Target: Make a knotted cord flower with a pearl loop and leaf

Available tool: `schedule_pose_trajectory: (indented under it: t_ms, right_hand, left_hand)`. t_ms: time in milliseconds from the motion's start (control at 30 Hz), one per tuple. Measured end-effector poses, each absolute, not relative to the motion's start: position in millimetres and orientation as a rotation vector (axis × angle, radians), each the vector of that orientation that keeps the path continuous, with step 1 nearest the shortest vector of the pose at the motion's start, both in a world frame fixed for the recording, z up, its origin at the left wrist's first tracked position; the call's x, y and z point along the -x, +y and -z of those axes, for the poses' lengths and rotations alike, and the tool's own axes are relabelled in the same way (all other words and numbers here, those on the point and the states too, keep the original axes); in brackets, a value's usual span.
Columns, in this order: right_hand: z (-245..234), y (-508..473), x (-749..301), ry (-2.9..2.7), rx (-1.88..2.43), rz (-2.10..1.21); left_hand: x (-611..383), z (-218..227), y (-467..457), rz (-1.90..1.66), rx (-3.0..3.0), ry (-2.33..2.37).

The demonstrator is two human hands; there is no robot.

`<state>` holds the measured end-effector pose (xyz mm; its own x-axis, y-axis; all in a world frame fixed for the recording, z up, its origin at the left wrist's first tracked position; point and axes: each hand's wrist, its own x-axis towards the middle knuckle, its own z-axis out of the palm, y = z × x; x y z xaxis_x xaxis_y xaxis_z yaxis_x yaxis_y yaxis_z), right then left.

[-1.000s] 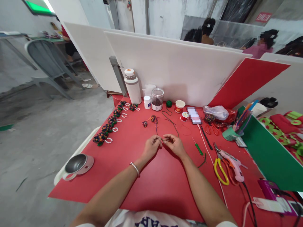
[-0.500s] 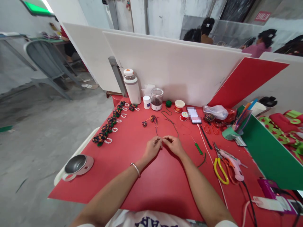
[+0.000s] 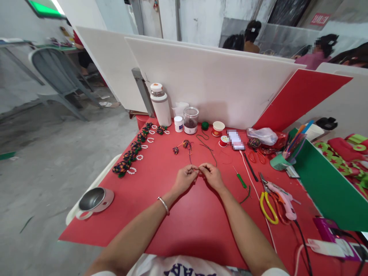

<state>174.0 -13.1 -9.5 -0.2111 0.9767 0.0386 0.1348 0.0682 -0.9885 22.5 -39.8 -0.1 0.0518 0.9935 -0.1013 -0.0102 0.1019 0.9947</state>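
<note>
My left hand [image 3: 186,177] and my right hand [image 3: 211,177] meet fingertip to fingertip above the middle of the red table [image 3: 184,222]. Both are closed in a pinch on a thin cord, mostly hidden by the fingers. One dark strand [image 3: 190,158] runs from a small multicoloured yarn ball [image 3: 186,144] down to my left hand. A dark green cord [image 3: 212,152] trails from a green yarn ball [image 3: 204,125] to just behind my right hand. Beside the multicoloured ball lies a small knotted piece [image 3: 175,150], joined to it by an orange strand.
Several knotted yarn pieces with white bead loops [image 3: 130,156] line the left side, near a mug [image 3: 96,200]. A bottle [image 3: 161,105] and jar [image 3: 191,120] stand behind. To the right lie a green-handled awl [image 3: 241,180], yellow-handled pliers [image 3: 268,207] and a pink glue gun [image 3: 284,199].
My hands have shifted very slightly right, and the right fingers have risen a little, with the fingertips still together. The things on the table stay where they were.
</note>
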Motion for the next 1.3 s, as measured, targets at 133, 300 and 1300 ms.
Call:
schedule_pose_trajectory:
  t_ms: [133, 300, 1300]
  right_hand:
    - [7, -16, -172, -1.503, 1.156, -1.196]
    - [6, -19, -168, -1.575, 1.159, -1.0]
    - [9, -20, -173, -1.562, 1.119, -1.225]
  left_hand:
    - [-23, 1, -38, -1.123, -1.194, 1.277]
    - [-25, 3, -36, -1.154, -1.232, 1.327]
    - [-19, 3, -37, -1.113, -1.157, 1.283]
